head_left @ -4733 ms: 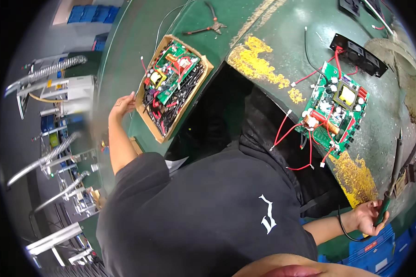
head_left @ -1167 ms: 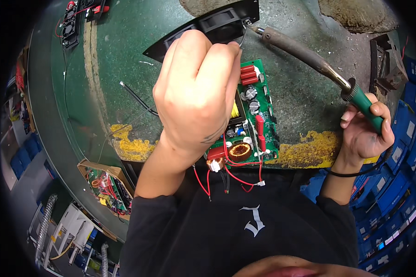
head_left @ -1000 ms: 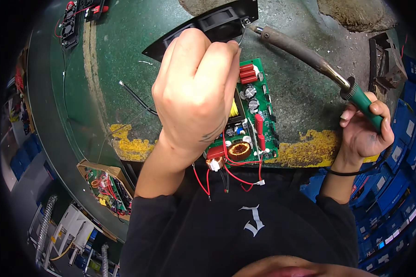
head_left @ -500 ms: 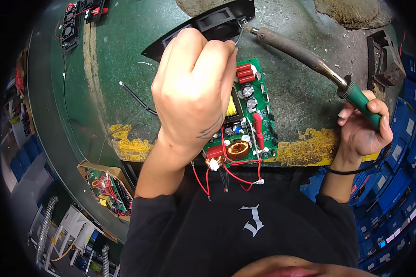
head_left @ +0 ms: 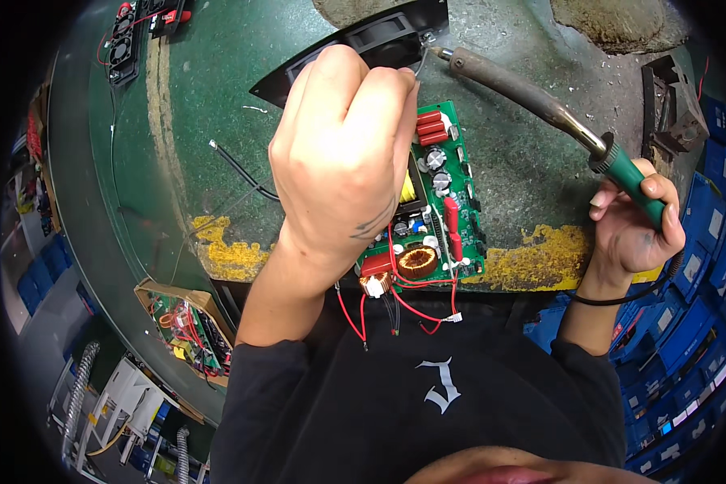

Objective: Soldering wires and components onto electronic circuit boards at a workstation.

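red wires [head_left: 403, 310] are seen hanging off the counter [head_left: 202, 121] edge | board [head_left: 437, 214] is laid at the near edge, partly covered by the left hand [head_left: 343, 153] | left hand is closed on a thin wire [head_left: 418, 60] | iron [head_left: 540, 101] is gripped by the right hand [head_left: 633, 222], tip held at the black fan [head_left: 371, 40] beyond.

You see a green circuit board [head_left: 440, 210] with red capacitors and red wires, a soldering iron [head_left: 557, 121] with a green grip and brown barrel, and a dark green workbench [head_left: 194, 121] edged in chipped yellow paint.
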Available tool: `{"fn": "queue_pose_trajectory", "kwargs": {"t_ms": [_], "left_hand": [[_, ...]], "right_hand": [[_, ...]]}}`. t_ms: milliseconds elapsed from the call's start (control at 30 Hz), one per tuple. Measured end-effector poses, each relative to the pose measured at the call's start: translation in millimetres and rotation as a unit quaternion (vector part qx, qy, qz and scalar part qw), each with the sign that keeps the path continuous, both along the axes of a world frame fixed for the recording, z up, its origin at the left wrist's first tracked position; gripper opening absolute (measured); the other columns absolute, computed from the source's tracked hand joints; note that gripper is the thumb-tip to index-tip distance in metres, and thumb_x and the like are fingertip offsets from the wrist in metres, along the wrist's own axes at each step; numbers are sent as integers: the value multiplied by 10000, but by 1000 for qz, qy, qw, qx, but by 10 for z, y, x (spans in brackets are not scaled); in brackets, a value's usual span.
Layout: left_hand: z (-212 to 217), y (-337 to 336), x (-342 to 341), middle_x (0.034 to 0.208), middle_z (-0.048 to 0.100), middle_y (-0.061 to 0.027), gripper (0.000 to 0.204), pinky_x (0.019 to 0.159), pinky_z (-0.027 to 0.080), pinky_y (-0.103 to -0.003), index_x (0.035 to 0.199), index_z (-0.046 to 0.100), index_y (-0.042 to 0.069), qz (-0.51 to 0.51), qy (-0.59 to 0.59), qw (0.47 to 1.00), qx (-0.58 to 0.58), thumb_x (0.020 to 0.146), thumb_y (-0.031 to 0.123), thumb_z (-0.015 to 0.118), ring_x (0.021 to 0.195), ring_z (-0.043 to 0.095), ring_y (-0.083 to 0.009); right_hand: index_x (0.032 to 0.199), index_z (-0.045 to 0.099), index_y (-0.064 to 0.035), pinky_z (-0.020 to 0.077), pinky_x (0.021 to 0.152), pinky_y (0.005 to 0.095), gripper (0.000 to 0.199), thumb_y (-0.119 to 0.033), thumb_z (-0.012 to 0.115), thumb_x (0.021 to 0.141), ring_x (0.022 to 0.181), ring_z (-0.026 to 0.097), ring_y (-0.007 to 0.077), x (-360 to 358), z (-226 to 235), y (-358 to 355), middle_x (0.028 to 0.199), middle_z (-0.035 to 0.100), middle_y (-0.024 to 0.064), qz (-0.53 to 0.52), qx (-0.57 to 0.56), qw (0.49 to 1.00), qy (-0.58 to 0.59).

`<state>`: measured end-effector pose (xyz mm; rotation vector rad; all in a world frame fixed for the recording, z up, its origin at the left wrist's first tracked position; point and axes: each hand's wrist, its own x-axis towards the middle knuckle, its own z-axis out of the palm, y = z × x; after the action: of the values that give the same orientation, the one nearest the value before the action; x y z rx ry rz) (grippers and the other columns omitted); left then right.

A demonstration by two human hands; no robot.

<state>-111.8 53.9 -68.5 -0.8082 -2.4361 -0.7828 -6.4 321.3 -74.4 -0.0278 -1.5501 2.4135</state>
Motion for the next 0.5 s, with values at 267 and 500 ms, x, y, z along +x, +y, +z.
{"fn": "queue_pose_trajectory", "kwargs": {"t_ms": [267,500], "left_hand": [[116,-78,113,669,457,-74,160,541,431,-326,739,592,32,-12,-24,999,37,648,-10,717,609,510,-243],[616,-416,474,663,502,-35,157,500,331,-232,809,675,-1,64,-204,972,99,661,-43,709,591,461,-117]], "right_hand": [[997,585,0,468,447,317,434,-339,347,866,589,588,283,24,16,7,850,569,270,-10,-7,1000,9],[983,587,12,469,443,318,437,-338,361,853,583,587,293,69,6,44,859,576,260,-29,-21,999,1]]}}
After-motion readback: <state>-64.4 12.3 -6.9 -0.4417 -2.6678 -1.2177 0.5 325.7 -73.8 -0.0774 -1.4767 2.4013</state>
